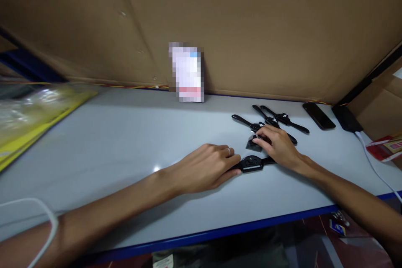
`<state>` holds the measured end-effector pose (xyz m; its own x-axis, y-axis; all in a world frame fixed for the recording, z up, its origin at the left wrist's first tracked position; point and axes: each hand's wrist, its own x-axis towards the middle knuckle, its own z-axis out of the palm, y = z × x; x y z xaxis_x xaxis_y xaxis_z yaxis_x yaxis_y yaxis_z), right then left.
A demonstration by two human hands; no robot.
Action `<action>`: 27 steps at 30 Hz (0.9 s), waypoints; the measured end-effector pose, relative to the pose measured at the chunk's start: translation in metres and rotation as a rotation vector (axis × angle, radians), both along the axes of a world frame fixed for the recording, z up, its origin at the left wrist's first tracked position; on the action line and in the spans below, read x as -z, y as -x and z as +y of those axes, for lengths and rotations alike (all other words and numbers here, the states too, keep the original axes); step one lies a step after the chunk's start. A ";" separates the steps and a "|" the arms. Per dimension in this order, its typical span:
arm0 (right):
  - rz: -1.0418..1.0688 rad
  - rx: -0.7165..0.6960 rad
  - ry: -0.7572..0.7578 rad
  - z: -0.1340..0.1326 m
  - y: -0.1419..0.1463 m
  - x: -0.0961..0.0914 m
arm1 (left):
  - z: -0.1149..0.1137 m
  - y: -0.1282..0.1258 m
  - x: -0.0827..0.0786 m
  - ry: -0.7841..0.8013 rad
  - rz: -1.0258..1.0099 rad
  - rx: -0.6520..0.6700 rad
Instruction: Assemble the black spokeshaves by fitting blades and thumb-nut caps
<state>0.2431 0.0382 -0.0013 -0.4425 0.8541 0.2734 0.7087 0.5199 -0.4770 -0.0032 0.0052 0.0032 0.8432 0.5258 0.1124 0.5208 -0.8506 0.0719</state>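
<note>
A black spokeshave body (253,164) lies across the table in front of me, its slotted middle uncovered. My left hand (213,165) pinches its left handle between thumb and fingers, palm down. My right hand (276,144) reaches over the right handle, with its thumb and fingertips closed at a small dark pile of metal pieces (253,144). What those fingertips hold is too small and partly hidden to make out. Just beyond that hand lie several more black spokeshaves (285,119), some crossing one another, their middle parts fitted with bits of metal.
A phone (319,116) and a black device (347,118) with a white cable (370,157) lie at the right. A blurred white card (188,73) leans on the cardboard wall (251,29). Clear plastic bags (37,104) sit at the left. The table's blue edge (201,236) runs along the front.
</note>
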 end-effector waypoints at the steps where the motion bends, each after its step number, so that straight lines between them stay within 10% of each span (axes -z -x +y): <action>1: -0.023 0.000 -0.004 0.001 0.000 0.000 | 0.000 0.000 0.000 -0.002 0.001 0.001; 27: -0.250 0.007 -0.117 -0.003 -0.001 0.002 | -0.001 -0.001 -0.001 -0.011 0.020 -0.009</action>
